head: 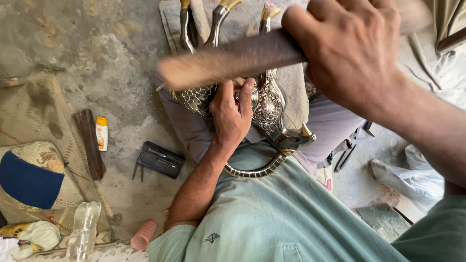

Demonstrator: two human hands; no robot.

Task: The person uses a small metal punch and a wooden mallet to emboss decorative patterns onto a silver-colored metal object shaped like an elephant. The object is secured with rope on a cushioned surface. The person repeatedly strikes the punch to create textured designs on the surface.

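I log: right hand (pixel 354 51), grip closed around a wooden stick (pixel 233 60), raised far. Left hand (pixel 232 114), fingers curled, pressing the ornate metal piece (pixel 267 104) resting on my lap, centre.

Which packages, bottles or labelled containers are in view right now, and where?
Small white tube-bottle, yellow cap, orange label: on the floor, left, beside a dark wooden bar.
Clear plastic bottle: lying bottom left, by the patterned mat.
No signs or screens.
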